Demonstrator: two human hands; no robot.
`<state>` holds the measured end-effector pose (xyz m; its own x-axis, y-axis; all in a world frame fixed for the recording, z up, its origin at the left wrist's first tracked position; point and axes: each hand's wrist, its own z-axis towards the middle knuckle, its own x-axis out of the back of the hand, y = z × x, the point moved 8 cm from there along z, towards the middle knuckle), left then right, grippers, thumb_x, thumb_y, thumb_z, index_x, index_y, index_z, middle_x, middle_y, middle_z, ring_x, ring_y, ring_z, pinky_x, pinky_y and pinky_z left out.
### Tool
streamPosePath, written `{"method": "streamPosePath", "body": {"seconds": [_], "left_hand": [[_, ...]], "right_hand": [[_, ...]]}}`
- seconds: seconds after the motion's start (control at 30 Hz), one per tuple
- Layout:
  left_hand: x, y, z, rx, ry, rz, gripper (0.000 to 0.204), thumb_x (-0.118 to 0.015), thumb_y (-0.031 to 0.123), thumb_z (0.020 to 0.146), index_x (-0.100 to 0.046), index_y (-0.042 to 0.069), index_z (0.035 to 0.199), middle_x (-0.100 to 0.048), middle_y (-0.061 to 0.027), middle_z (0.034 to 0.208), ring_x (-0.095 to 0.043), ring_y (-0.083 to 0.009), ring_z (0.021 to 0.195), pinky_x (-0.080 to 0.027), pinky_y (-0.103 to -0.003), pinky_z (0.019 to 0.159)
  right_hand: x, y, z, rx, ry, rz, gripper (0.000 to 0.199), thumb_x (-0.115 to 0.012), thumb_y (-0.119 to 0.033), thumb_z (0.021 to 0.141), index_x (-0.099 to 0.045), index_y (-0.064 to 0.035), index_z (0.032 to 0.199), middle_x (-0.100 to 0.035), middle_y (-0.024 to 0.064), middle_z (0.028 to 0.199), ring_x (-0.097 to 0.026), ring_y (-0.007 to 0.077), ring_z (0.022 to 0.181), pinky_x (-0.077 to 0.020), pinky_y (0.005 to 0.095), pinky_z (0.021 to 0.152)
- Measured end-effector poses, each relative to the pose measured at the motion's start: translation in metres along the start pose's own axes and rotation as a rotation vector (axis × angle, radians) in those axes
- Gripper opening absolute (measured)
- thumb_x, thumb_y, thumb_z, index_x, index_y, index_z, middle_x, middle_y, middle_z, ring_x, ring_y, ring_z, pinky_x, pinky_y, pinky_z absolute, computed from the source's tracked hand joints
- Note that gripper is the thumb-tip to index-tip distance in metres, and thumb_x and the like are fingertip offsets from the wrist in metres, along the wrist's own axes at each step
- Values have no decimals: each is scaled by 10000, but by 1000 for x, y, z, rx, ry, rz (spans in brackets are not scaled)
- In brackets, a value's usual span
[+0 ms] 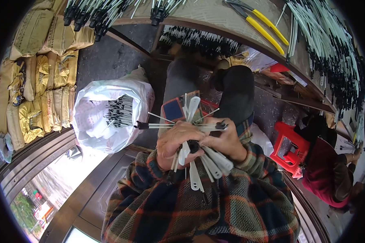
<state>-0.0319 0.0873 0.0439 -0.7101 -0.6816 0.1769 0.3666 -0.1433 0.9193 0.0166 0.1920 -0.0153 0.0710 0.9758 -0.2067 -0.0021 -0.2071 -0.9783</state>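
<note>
A long table [207,13] runs beyond the white sack [84,107] and off to its right, while tan bags [31,77] are stacked to the sack's left. The sack stands open, thin black-and-white pieces [119,111] inside. A red plastic stool [286,141] is well to its right. Nearer, just right of the sack, a bundle of white strips [184,153] fans out over the person's lap. Yellow-handled pliers [267,29] lie far right of the sack, on the table. The left hand [176,139] is curled round the bundle's middle; the right hand [227,141] grips its right side, fingertips partly hidden.
</note>
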Motion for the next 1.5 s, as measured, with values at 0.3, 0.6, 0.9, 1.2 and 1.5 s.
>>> {"method": "streamPosePath", "body": {"seconds": [0.3, 0.6, 0.9, 1.2, 1.5], "left_hand": [[4, -15, 2, 215, 152, 1, 183, -637, 11, 740, -572, -35, 905, -627, -163, 888, -609, -217, 803, -473, -312, 748], [18, -31, 7, 295, 354, -65, 209, -694, -5, 719, -597, -17, 903, -602, -60, 830, -545, -95, 703, -436, -224, 623], [20, -35, 7, 430, 226, -60, 277, -658, -41, 719, -592, -43, 988, -580, -11, 726, -524, -61, 625, -437, -210, 596], [13, -21, 12, 249, -65, -11, 433, -780, 88, 657, -589, -12, 1032, -633, -100, 912, -612, -147, 802, -470, -250, 715], [9, -24, -1, 166, -36, 12, 459, -804, 124, 623, -603, 21, 1022, -642, -91, 894, -626, -182, 752, -484, -267, 684]], "right_hand": [[8, 1, 33, -223, -204, 23, 137, -701, -67, 738, -573, -21, 722, -584, -6, 654, -518, 44, 626, -409, 227, 531], [135, -160, 92, 523, 519, -1505, 175, -648, -188, 774, -544, -49, 796, -601, 116, 895, -571, 263, 896, -425, 357, 816], [126, -145, 75, 482, 565, -1192, 155, -611, -161, 781, -536, -25, 790, -588, 118, 827, -545, 254, 676, -454, 309, 695], [23, -120, 10, 506, -37, -1606, 276, -626, -139, 700, -633, -123, 976, -528, 67, 1061, -555, 201, 932, -401, 377, 854], [13, -122, 0, 988, 187, -2054, 268, -715, -265, 724, -561, -218, 938, -409, -28, 1179, -398, 155, 1160, -152, 525, 1050]]}}
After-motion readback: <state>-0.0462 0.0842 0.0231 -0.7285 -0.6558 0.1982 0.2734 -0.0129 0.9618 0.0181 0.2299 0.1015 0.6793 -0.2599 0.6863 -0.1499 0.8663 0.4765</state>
